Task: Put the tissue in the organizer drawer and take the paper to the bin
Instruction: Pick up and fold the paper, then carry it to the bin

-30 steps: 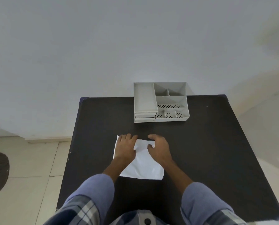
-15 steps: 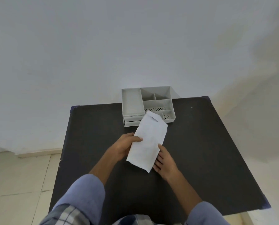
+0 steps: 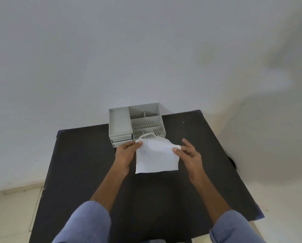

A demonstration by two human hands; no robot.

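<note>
1. Head view: looks down on a black table [image 3: 181, 190] pushed against a pale wall [image 3: 146, 50], with both forearms reaching in from 6 o'clock.
2. Holds a white tissue [image 3: 156, 156] up off the table, just short of the centre, pinched at its two upper corners.
3. Left hand [image 3: 126, 151]: closed in a pinch on the tissue's 10 o'clock corner, thumb on top.
4. Right hand [image 3: 188, 152]: pinches the 2 o'clock corner between thumb and one finger, the other fingers spread wide toward 12 o'clock.
5. Hangs loose below the grip, lower edge free above the dark surface, top edge sagging between the hands.
6. Grey organizer [image 3: 136, 123] at 12 o'clock, against the table's far edge and the wall; tissue's top edge overlaps its front compartments in the view.
7. Two shut drawers [image 3: 122, 140] on the organizer's front at its 7 o'clock corner, just beside the left fingertips.
8. Bare tabletop toward 3 o'clock and 9 o'clock, and at 6 o'clock between the sleeves [image 3: 87, 223].
9. Table edges: left edge over tiled floor [image 3: 11, 207], right edge falling away to pale floor at 4 o'clock.
</note>
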